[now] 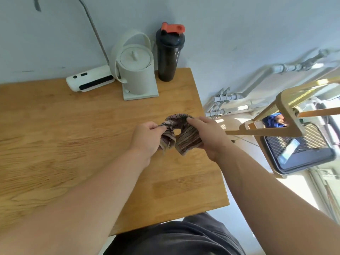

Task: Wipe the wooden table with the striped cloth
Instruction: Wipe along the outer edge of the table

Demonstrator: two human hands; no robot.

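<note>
The striped cloth [185, 136], brown and grey with thin stripes, is bunched up and held just above the wooden table [73, 129] near its right edge. My left hand [147, 138] pinches the cloth's left part between thumb and fingers. My right hand [206, 133] grips its right part from above. The cloth arches between both hands, with a small gap showing the tabletop through its middle. Its lower corners hang down toward the wood.
At the table's back stand a white electric kettle [136, 70] on its base, a black shaker bottle [170, 54] with an orange lid, and a flat white device [90, 80]. A wooden chair [287, 115] stands to the right, beside wall pipes [239, 96].
</note>
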